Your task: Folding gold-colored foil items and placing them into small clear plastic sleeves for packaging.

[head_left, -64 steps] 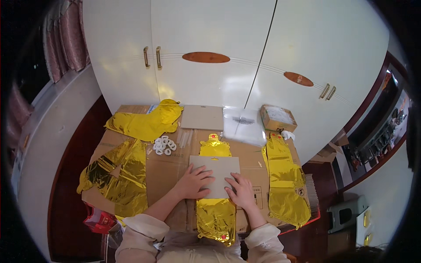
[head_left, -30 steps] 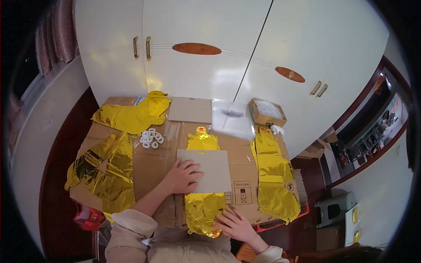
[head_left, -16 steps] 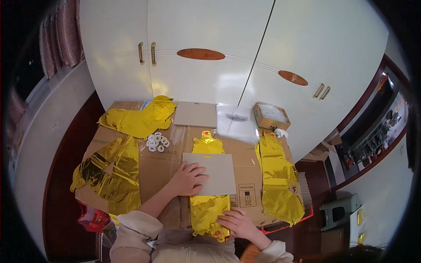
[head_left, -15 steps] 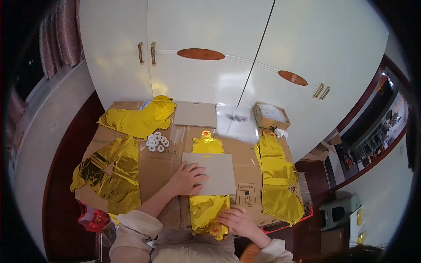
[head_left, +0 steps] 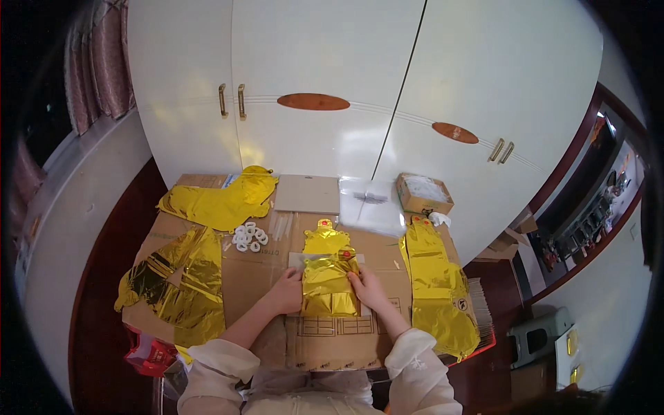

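Note:
A gold foil balloon (head_left: pixel 329 277) lies in the middle of the cardboard surface, its near end folded up over a grey card (head_left: pixel 296 260). Only the card's edges show around the foil. At the left edge, my left hand (head_left: pixel 292 291) is closed on the card, its fingertips partly hidden. My right hand (head_left: pixel 369 288) pinches the right edge of the folded foil, thumb on top. Beyond the card, the balloon's far end stretches flat, with a red spot at its tip. Another red spot shows on the folded end near my right thumb.
Other gold foil balloons lie at the back left (head_left: pixel 218 200), left (head_left: pixel 187 283) and right (head_left: pixel 437 290). White rings (head_left: pixel 250 236) sit in a pile, with clear straws (head_left: pixel 281 227) alongside. Behind are grey cards (head_left: pixel 308 194), clear plastic bags (head_left: pixel 372 205) and a small box (head_left: pixel 425 193).
The balloon's near end has been folded away from me over the card. My left hand moved from the card's top to its left edge; my right hand moved up with the foil.

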Demonstrator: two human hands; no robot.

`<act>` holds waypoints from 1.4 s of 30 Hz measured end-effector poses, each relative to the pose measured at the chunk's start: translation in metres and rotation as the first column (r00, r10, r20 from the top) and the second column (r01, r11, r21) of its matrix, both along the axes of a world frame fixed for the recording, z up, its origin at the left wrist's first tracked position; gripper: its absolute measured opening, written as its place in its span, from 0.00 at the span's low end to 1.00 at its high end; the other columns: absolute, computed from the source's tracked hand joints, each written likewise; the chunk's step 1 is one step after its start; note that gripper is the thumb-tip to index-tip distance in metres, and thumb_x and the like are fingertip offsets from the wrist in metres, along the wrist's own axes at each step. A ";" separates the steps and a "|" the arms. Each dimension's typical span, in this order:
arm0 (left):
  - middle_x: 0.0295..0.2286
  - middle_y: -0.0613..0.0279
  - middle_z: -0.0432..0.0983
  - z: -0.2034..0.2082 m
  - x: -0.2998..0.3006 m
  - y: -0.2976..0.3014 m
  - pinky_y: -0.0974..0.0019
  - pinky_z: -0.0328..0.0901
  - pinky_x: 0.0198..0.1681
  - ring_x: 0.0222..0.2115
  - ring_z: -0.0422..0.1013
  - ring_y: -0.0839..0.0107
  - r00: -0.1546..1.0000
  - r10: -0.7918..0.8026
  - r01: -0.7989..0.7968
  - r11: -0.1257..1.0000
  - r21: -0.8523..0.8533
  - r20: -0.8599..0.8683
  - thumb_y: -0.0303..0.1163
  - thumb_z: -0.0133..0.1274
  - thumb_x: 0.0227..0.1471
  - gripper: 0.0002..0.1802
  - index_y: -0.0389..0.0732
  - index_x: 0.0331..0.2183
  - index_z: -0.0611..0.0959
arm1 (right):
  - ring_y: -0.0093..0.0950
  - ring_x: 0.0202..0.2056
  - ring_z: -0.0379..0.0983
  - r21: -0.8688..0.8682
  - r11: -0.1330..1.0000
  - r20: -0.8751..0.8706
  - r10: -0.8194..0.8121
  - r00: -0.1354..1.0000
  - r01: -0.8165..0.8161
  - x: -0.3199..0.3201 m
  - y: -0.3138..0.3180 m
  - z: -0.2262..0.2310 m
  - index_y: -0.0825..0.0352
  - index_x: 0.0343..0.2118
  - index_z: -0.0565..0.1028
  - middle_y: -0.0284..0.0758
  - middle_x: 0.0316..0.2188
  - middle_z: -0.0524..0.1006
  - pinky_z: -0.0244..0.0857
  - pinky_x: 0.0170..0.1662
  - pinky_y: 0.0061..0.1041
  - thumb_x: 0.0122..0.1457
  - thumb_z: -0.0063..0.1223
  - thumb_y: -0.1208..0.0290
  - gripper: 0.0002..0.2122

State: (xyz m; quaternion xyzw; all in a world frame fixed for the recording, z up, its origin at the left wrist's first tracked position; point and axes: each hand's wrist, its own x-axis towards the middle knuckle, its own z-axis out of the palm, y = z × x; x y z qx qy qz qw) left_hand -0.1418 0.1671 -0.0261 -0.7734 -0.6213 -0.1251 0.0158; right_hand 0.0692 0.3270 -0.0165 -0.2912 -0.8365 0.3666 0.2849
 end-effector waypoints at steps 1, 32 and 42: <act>0.49 0.59 0.73 -0.004 -0.003 0.002 0.47 0.49 0.61 0.55 0.62 0.62 0.998 -0.012 0.015 0.998 0.054 -0.059 0.38 0.47 0.50 0.22 0.46 0.48 0.77 | 0.44 0.30 0.71 0.111 0.994 0.033 0.005 0.999 -0.008 -0.002 0.004 -0.001 0.69 0.35 0.70 0.45 0.25 0.73 0.63 0.33 0.40 0.58 0.53 0.67 0.10; 0.63 0.51 0.52 0.020 0.113 -0.052 0.18 0.40 0.54 0.62 0.46 0.35 0.990 0.121 -0.126 0.990 -0.063 -0.075 0.72 0.39 0.50 0.48 0.50 0.63 0.61 | 0.46 0.44 0.72 0.329 0.939 0.148 0.052 0.988 -0.099 -0.012 0.004 0.010 0.71 0.43 0.74 0.46 0.42 0.76 0.65 0.47 0.40 0.57 0.54 0.63 0.17; 0.63 0.48 0.49 0.018 0.118 -0.048 0.13 0.37 0.51 0.60 0.43 0.26 0.992 0.117 -0.121 0.989 -0.083 -0.053 0.73 0.41 0.48 0.47 0.56 0.62 0.62 | 0.48 0.44 0.70 0.324 0.936 0.189 0.075 0.979 -0.134 -0.030 0.045 0.001 0.72 0.40 0.75 0.48 0.40 0.75 0.64 0.49 0.41 0.58 0.53 0.57 0.19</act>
